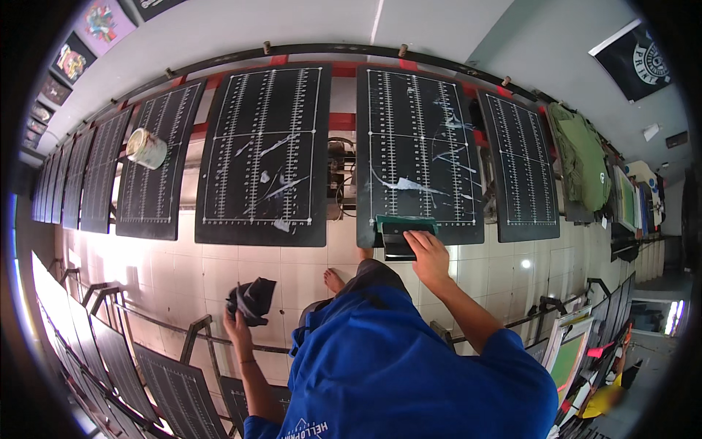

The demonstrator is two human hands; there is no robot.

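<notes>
My right hand (431, 257) is closed round a squeegee (397, 247) with a dark holder and a green blade. Its blade lies over the front edge of a black printing board (417, 175), which is marked with white ruler lines and smeared with whitish residue. Lower and to the left, my left hand (238, 329) grips a crumpled dark cloth (252, 300), held in the air over the tiled floor. The fingers under the cloth are partly hidden. Left of the smeared board, a second black board (263, 146) carries similar whitish streaks.
An open whitish tub (146, 149) with stained sides stands on a board farther left. A green garment (581, 157) covers a board at the right. Behind me runs another row of boards (175, 377). Framed screens (567, 358) and a person in yellow (603, 399) are at the lower right.
</notes>
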